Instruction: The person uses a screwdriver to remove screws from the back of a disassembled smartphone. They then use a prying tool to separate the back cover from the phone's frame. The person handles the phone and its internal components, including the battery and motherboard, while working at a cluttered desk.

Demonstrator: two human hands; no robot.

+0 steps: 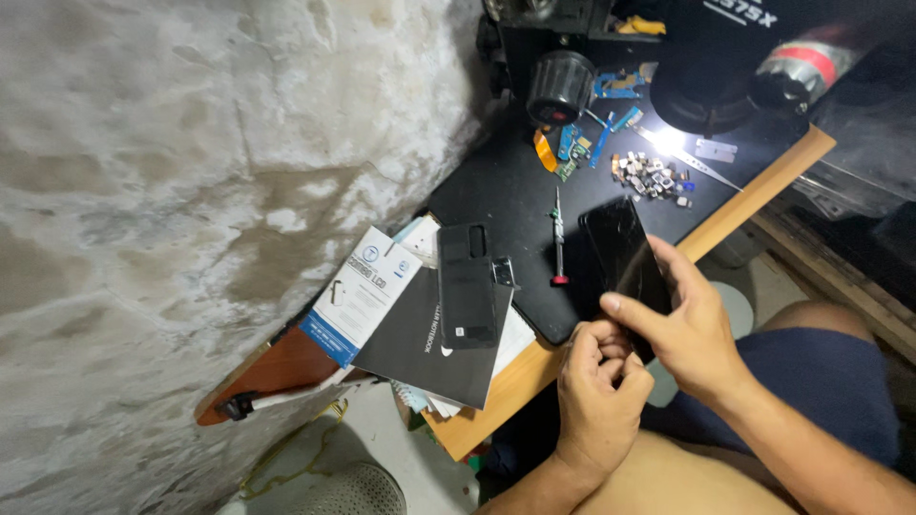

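Observation:
My right hand (689, 329) grips a black smartphone (622, 250) by its near end, thumb on the glass, holding it tilted over the black work mat (506, 195). Curled into a fist, my left hand (597, 396) presses its fingertips against the phone's near corner; whether it pinches anything is hidden. A thin screwdriver with a red tip (558, 238) lies on the mat just left of the phone. A second black phone, back side up (467, 284), rests on a black booklet (434, 343).
A microscope base and black knob (561, 86) stand at the mat's far end, with blue flex parts (582, 138), a pile of small metal pieces (654, 176) and tweezers (701, 167). A white-and-blue box (358, 296) lies left. A rough plaster wall (191, 191) borders the wooden desk (754, 186).

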